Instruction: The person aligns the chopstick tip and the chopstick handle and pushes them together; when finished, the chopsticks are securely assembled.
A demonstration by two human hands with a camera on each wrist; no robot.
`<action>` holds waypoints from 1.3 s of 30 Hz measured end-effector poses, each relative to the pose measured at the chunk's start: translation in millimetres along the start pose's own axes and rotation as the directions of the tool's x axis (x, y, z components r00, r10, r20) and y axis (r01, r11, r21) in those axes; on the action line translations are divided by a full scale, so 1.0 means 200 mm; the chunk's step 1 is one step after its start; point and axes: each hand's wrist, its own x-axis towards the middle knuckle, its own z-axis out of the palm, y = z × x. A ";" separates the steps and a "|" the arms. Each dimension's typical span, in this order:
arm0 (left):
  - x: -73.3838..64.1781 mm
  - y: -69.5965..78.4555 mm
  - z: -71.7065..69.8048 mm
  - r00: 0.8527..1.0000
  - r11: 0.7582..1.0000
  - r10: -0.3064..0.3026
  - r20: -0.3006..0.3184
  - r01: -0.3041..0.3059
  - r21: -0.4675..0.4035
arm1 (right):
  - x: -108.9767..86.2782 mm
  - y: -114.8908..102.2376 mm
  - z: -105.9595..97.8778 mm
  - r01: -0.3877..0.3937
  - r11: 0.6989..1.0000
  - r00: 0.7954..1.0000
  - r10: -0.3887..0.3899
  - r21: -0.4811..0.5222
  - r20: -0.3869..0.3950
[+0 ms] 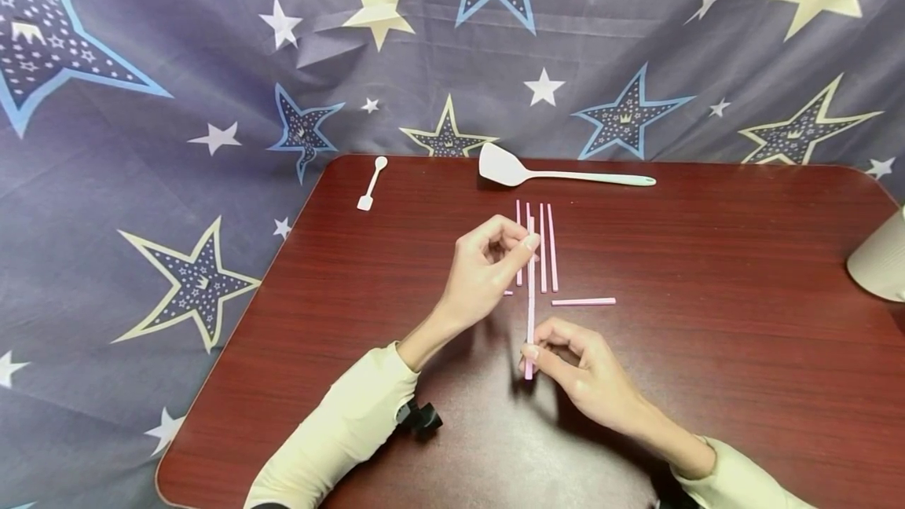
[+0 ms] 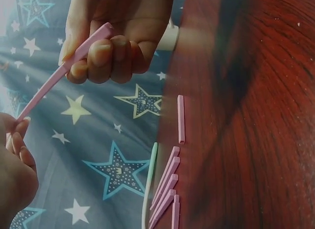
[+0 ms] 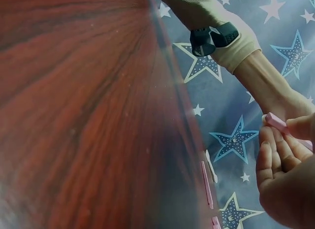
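Note:
Between both hands, a long, slim pink stick (image 1: 531, 297) is held up over the table, pointing away from the body. My left hand (image 1: 484, 265) pinches its far end between thumb and fingers. Near the other end, the thumb and fingers of my right hand (image 1: 583, 371) pinch it too. Beyond the hands, several similar pink sticks (image 1: 554, 250) lie side by side on the table, partly covered by the left hand. Crosswise to the right lies another pink stick (image 1: 583, 302). The tip of one more pink stick (image 1: 508, 293) peeks out beside the left hand.
A white spatula (image 1: 502, 166) with a pale green handle end lies along the back edge of the dark red table (image 1: 707, 258). Back left is a small white double-ended scoop (image 1: 371, 183). A light grey cylindrical container (image 1: 880, 261) stands at the right edge. A star-patterned cloth (image 1: 212, 45) hangs behind.

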 end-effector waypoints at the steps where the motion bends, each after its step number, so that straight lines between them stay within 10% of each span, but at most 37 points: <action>1: 0.00 0.00 0.00 1.000 1.000 0.000 0.004 0.000 0.000 | 0.00 0.00 0.00 0.001 1.000 1.000 -0.001 0.001 0.000; 22: 0.04 -0.02 0.00 1.000 0.998 0.011 -0.023 -0.010 0.068 | 0.01 -0.03 -0.02 -0.038 0.994 0.999 0.036 -0.098 -0.023; 39: 0.09 -0.08 -0.03 1.000 0.988 0.016 0.003 -0.016 0.155 | 0.01 -0.01 -0.03 0.139 0.859 0.990 -0.140 -0.494 0.034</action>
